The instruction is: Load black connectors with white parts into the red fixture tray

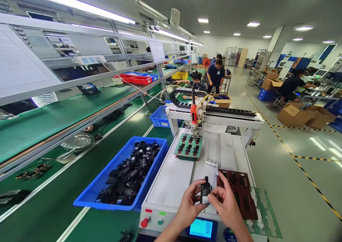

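Over the front of the white machine bed (173, 185), my left hand (189, 202) grips a small black pump-like part (205, 189) between thumb and fingers. The part is upright, with a short stub on top. A white label (205, 200) sits low on its near face. My right hand (226, 202) pinches the same part from the right, thumb against the label's edge and index finger stretched up. Just beyond my hands lies a strip of labels (212, 163). A dark red fixture plate (242, 185) lies partly behind my right hand.
On the left, a blue bin (121, 204) holds many black parts. Farther back, a green fixture (199, 150) carries several parts beneath an orange screwdriver head (193, 114). A red button (145, 222) and a lit screen (201, 228) face me. Co-workers (216, 74) are beyond the gantry.
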`<control>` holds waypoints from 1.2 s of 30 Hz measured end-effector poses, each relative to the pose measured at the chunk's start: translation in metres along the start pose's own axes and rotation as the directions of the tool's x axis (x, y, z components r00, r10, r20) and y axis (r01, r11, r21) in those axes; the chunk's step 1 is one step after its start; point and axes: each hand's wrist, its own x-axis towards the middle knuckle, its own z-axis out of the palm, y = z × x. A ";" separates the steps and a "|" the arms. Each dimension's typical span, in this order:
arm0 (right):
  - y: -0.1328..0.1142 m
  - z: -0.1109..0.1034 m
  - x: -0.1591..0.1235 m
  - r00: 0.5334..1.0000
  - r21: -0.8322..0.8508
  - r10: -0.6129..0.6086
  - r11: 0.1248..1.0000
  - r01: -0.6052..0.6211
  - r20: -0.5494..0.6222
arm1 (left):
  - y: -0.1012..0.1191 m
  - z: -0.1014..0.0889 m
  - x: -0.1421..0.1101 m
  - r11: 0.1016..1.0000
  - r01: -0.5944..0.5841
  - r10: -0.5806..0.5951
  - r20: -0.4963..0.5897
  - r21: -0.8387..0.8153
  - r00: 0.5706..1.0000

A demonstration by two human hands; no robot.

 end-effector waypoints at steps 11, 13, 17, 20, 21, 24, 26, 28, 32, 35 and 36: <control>0.001 0.004 -0.002 0.998 -0.099 -0.039 0.995 0.034 -0.049 | 0.005 0.000 -0.002 1.000 -0.013 0.013 -0.002 0.015 1.000; 0.001 0.005 -0.003 0.997 -0.119 -0.047 0.992 0.040 -0.058 | 0.006 -0.001 -0.003 1.000 -0.021 0.021 -0.005 0.022 1.000; 0.005 0.010 -0.006 0.995 -0.169 -0.062 0.984 0.049 -0.074 | 0.007 -0.001 -0.006 0.999 -0.028 0.028 -0.012 0.032 1.000; 0.014 0.018 -0.011 0.986 -0.236 -0.119 0.968 0.088 -0.121 | 0.009 -0.001 -0.009 1.000 -0.022 0.022 -0.017 0.005 1.000; 0.018 0.020 -0.012 0.979 -0.261 -0.149 0.959 0.108 -0.141 | 0.010 -0.002 -0.010 1.000 -0.022 0.022 -0.016 -0.008 1.000; 0.028 0.023 -0.014 0.946 -0.340 -0.243 0.927 0.160 -0.217 | 0.014 -0.004 -0.011 0.999 -0.033 0.032 -0.026 -0.043 0.999; 0.031 0.023 -0.013 0.933 -0.371 -0.259 0.916 0.154 -0.251 | 0.017 -0.007 -0.012 0.998 -0.042 0.041 -0.040 -0.041 0.998; 0.033 0.025 -0.009 0.943 -0.381 -0.225 0.917 0.120 -0.244 | 0.017 -0.010 -0.013 0.998 -0.068 0.068 -0.065 0.015 0.996; 0.042 0.039 0.001 0.966 -0.477 -0.208 0.872 0.110 -0.156 | 0.001 -0.014 -0.019 0.945 -0.173 0.200 -0.071 0.278 0.977; 0.058 0.043 0.011 0.982 -0.465 -0.162 0.880 0.101 -0.095 | -0.027 -0.023 -0.014 0.931 -0.176 0.213 -0.087 0.319 0.973; 0.066 0.037 0.015 0.989 -0.433 -0.130 0.897 0.085 -0.075 | -0.037 -0.031 -0.008 0.960 -0.133 0.173 -0.148 0.248 0.974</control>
